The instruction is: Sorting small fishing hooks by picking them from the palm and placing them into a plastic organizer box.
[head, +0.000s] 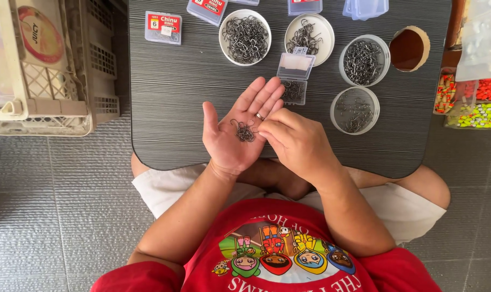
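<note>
The person sits cross-legged behind a low dark table (169, 92). The left hand (240, 130) is held palm up over the table's near edge, fingers spread flat and apart, gripping nothing. A small heap of fish hooks (244, 131) rests loose in the middle of that palm.

The right hand (297, 141) lies at 3 o'clock from the palm and touches its edge. Its thumb and forefinger are pinched together at the rim of the heap; whether a hook is caught between them cannot be told.

At 1 o'clock from the palm, just beyond the fingertips, an open clear plastic box (294, 81) lies on the table with a few hooks in its lower half.

Farther out, round dishes of hooks stand apart from one another:
- at 12 o'clock, a white bowl (245, 37), well filled;
- at 1 o'clock, a second white bowl (309, 32);
- at 2 o'clock, a clear tub (364, 59), full;
- at 3 o'clock, a clear tub (355, 110), thinly filled.

At 11 o'clock lies a closed hook packet (163, 27). A pale plastic crate (45, 75) stands on the floor at 9 o'clock.
</note>
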